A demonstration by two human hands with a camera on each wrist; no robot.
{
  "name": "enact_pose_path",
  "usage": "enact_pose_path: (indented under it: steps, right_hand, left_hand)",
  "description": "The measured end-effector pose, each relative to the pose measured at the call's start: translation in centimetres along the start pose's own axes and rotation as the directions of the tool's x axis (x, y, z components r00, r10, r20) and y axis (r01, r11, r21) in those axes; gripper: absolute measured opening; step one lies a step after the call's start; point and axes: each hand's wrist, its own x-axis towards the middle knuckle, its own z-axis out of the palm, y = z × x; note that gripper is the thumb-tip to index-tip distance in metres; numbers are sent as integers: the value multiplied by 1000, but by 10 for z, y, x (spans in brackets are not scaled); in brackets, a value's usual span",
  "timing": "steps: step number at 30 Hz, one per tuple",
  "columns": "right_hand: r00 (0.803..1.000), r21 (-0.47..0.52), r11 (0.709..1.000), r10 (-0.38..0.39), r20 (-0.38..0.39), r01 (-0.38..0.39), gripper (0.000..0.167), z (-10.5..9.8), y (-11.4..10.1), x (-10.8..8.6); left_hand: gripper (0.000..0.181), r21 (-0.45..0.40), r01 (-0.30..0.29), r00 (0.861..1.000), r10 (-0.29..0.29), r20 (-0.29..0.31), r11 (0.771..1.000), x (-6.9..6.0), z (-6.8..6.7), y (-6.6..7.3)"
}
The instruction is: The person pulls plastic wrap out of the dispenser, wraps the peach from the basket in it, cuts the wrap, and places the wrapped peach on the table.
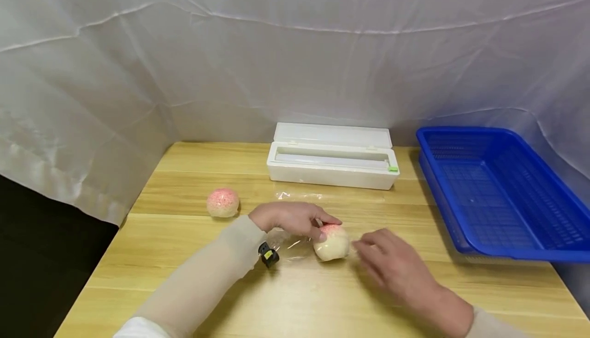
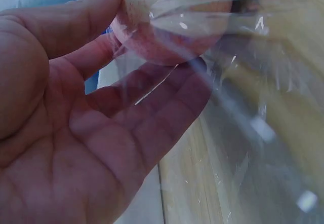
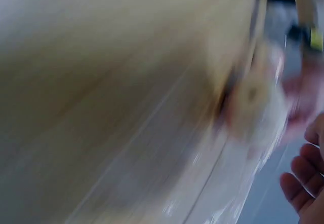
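A pink-and-cream peach (image 1: pixel 333 245) stands tilted near the table's middle, with clear plastic film (image 1: pixel 295 243) over it and trailing to its left. My left hand (image 1: pixel 295 218) grips the peach through the film, thumb on one side and fingers on the other. In the left wrist view, the film (image 2: pixel 253 117) stretches past the fingers from the peach (image 2: pixel 172 29). To the peach's right, my right hand (image 1: pixel 392 263) hovers apart from it, fingers loosely bent and nothing visibly held. The right wrist view is blurred, with the peach (image 3: pixel 258 107) beyond the right fingertips (image 3: pixel 293 188).
A second peach (image 1: pixel 223 203) sits at the left of the wooden table (image 1: pixel 184 271). Behind the hands stands a white film dispenser box (image 1: pixel 329 175), lid raised, with a roll inside. A blue plastic basket (image 1: pixel 442 215) occupies the right side. Light cloth (image 1: pixel 295 71) hangs behind.
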Motion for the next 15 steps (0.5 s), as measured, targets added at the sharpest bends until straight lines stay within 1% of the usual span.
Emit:
enact_pose_path:
  steps: [1, 2, 3, 4, 6, 7, 9, 11, 13, 15]
  right_hand:
    - [998, -11, 998, -60, 37, 60, 44, 3, -8, 6]
    - [993, -21, 995, -98, 72, 100, 48, 7, -14, 10]
    - [987, -35, 991, -128, 96, 131, 49, 11, -19, 15]
    - [984, -51, 988, -140, 115, 146, 46, 15, -23, 18]
    - [981, -97, 987, -108, 160, 125, 38, 21, -25, 21]
    - [980, -109, 989, -75, 186, 96, 39, 23, -25, 22]
    - [977, -116, 993, -5, 212, 30, 52, 27, -23, 24]
    - [967, -124, 992, 65, 246, -35, 70, 30, -20, 25]
    - [959, -124, 990, 99, 264, -68, 76, 33, -16, 26]
    - [956, -123, 989, 116, 269, -85, 77, 36, -13, 27]
  left_hand:
    - [58, -8, -1, 1000, 1, 5, 1000, 1, -1, -1]
    - [58, -21, -1, 1000, 1, 11, 1000, 1, -2, -2]
    - [58, -42, -2, 1000, 3, 16, 999, 2, -3, -3]
    - [58, -51, 0, 1000, 1, 18, 999, 2, -3, -4]
    - [57, -80, -1, 1000, 3, 25, 997, 3, -5, -5]
    - [57, -88, -1, 1000, 3, 27, 996, 3, -5, -6]
    - [56, -98, -3, 1000, 6, 29, 995, 3, -6, -6]
    - [56, -81, -4, 1000, 6, 22, 997, 3, -7, -5]
    - [57, -53, 6, 1000, -6, 1, 999, 1, -8, -5]
    - [57, -32, 18, 999, -20, -49, 999, -3, -8, -5]
